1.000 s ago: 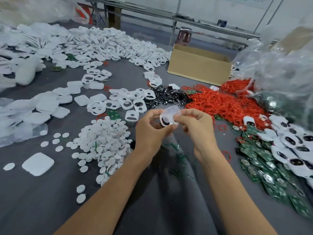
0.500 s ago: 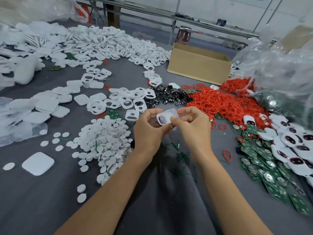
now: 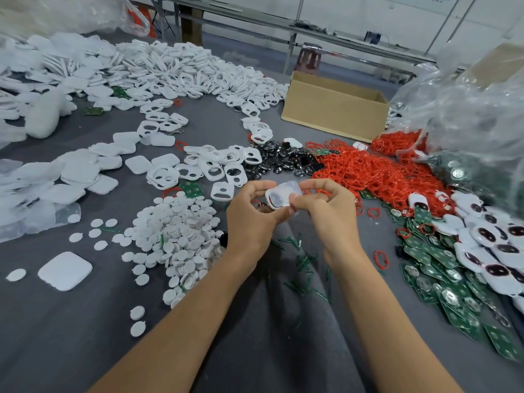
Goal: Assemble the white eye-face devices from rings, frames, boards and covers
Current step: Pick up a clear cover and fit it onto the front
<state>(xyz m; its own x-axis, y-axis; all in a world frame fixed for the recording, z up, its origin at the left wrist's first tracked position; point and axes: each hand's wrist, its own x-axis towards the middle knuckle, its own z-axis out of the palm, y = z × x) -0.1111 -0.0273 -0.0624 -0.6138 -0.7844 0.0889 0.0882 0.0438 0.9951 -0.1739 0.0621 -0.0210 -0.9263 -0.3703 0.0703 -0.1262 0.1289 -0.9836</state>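
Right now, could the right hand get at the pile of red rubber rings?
Likely yes, once freed: the right hand and left hand grip a small white plastic device; the red rubber rings lie just beyond, unobstructed.

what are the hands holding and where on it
One white eye-face device, pinched between both hands: left hand on its left edge, right hand on its right edge.

You are pinching a white eye-face device between your left hand and right hand, tilted, with one dark eye opening showing. Red rings are lying heaped beyond it, white frames to its left, green boards to its right.
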